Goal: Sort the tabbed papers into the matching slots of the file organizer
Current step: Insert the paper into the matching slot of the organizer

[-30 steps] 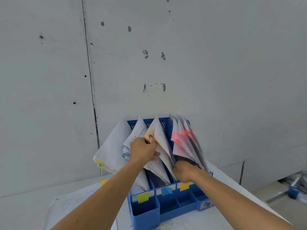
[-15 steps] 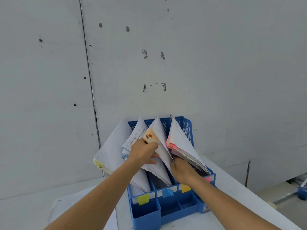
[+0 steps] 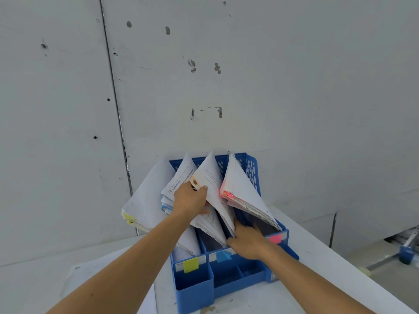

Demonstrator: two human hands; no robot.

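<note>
While left hand [image 3: 189,201] pinches sheaf [image 3: 213,177] high above organizer [image 3: 195,284], right hand [image 3: 248,244], fingers straight, presses sheaf's foot at organizer's front.

Pitted grey wall [image 3: 294,87], white table [image 3: 322,266]

Your right hand [image 3: 248,244] covers the third slot's label on the file organizer [image 3: 195,288], so its colour can't be told. The fingertips are lost between the orange-tabbed papers [image 3: 210,177] and the slot. Your left hand [image 3: 189,200] hides part of the orange tab [image 3: 194,182]. Print on the sheets is too small to read. Both forearms are cut off at the bottom edge. The blue object [image 3: 407,254] at far right is blurred. The loose sheet [image 3: 74,277] on the counter [image 3: 317,268] lies partly under your left arm.
</note>
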